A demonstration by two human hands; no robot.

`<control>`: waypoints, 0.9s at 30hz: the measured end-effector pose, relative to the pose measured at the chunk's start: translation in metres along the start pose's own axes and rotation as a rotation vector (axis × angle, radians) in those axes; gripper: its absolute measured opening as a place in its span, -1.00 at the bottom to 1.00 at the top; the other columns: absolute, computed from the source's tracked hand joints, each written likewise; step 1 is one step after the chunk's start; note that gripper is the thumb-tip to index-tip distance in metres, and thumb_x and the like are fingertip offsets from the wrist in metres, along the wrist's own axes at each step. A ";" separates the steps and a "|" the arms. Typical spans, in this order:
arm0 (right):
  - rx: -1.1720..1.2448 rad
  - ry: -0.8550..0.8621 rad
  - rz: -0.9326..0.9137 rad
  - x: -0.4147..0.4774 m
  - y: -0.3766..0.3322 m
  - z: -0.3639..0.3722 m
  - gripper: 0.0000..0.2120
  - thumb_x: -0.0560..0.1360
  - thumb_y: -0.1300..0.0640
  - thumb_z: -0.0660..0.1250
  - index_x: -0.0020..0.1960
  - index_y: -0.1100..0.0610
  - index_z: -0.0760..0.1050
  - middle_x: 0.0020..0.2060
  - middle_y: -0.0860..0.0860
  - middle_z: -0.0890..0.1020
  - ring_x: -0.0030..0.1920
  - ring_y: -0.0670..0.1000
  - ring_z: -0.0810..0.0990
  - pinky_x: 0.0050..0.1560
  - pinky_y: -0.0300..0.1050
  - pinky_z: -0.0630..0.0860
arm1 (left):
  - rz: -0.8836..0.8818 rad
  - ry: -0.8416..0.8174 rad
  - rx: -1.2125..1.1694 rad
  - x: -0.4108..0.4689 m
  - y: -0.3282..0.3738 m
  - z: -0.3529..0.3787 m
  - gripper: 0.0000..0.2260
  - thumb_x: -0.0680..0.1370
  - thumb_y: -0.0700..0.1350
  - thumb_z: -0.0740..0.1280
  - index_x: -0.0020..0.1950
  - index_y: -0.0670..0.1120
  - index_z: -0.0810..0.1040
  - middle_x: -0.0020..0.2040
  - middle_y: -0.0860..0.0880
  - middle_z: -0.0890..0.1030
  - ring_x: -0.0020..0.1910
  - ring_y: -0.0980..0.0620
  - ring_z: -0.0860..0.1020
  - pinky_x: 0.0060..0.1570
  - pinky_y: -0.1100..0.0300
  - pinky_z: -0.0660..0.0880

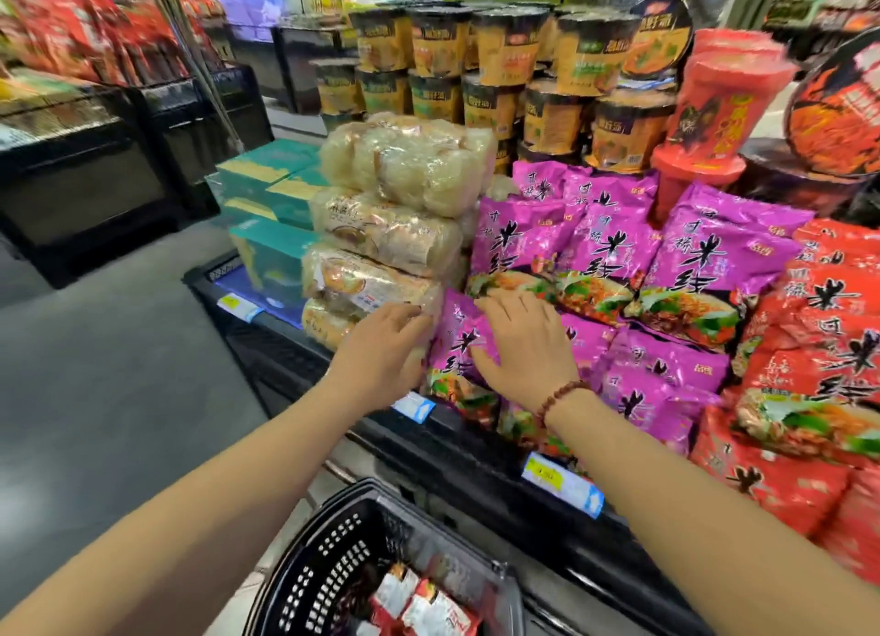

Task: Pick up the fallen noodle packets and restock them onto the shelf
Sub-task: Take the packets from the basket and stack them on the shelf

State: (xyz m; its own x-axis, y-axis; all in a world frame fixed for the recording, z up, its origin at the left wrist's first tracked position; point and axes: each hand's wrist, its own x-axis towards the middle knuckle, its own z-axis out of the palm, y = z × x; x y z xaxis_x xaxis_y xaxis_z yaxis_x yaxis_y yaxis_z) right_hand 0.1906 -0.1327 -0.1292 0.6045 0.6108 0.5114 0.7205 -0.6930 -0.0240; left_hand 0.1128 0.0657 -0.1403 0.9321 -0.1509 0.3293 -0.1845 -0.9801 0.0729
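With the right hand (pixel 524 345) spread flat on the purple packet (pixel 455 350) and the left hand (pixel 381 345) straight-fingered beside it, an even backward push probably suited best.

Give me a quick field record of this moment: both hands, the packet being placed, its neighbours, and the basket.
left hand: fingers fairly straight, against the purple packet's left edge
right hand: flat, fingers spread on the packet's front
purple packet: upright at the shelf front edge
left neighbour: stacked clear noodle bags
right neighbour: other purple packets, then red packets
basket: black, below the shelf, with red-and-white packets inside
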 end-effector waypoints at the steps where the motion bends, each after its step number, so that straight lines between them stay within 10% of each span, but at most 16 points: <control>1: 0.004 -0.023 -0.005 -0.007 -0.012 0.003 -0.49 0.26 -0.04 0.51 0.14 0.16 0.55 0.05 0.08 0.60 0.05 0.16 0.57 0.06 0.01 0.48 | 0.006 -0.011 0.018 -0.016 -0.007 0.001 -0.57 0.38 -0.17 0.48 0.22 -0.23 0.54 0.16 -0.23 0.57 0.10 -0.27 0.55 -0.05 -0.08 0.57; 15: 0.199 -0.710 -0.026 -0.119 -0.143 0.152 -0.46 0.51 -0.09 0.29 0.42 0.08 0.31 0.35 0.04 0.40 0.36 0.12 0.33 0.33 0.02 0.29 | -0.270 -0.360 -0.077 -0.250 -0.091 0.118 -0.64 0.35 -0.02 0.29 0.05 -0.18 0.59 -0.06 -0.18 0.62 -0.15 -0.23 0.59 -0.21 0.01 0.59; 19: 0.271 -0.854 0.052 -0.162 -0.157 0.223 -0.52 0.48 -0.08 0.32 0.35 0.06 0.37 0.28 0.02 0.46 0.32 0.10 0.37 0.30 0.02 0.33 | -0.447 -0.461 -0.094 -0.309 -0.098 0.175 -0.53 0.28 -0.08 0.53 0.15 -0.17 0.59 0.04 -0.20 0.62 0.00 -0.26 0.59 -0.13 -0.04 0.57; 27: 0.274 -1.062 0.292 -0.267 -0.158 0.371 -0.56 0.43 -0.03 0.35 0.28 0.03 0.43 0.22 0.05 0.50 0.29 0.13 0.41 0.25 0.01 0.36 | -0.715 -0.522 -0.173 -0.399 -0.091 0.298 -0.44 0.37 0.07 0.42 0.32 -0.12 0.51 0.28 -0.18 0.51 0.31 -0.24 0.40 0.20 -0.15 0.47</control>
State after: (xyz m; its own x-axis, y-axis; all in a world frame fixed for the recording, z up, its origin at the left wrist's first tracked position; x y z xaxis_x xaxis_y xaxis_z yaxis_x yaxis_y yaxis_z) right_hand 0.0410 -0.0445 -0.5804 0.6498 0.5457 -0.5291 0.4760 -0.8349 -0.2764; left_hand -0.1497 0.1771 -0.5586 0.8577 0.4063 -0.3151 0.4882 -0.8359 0.2509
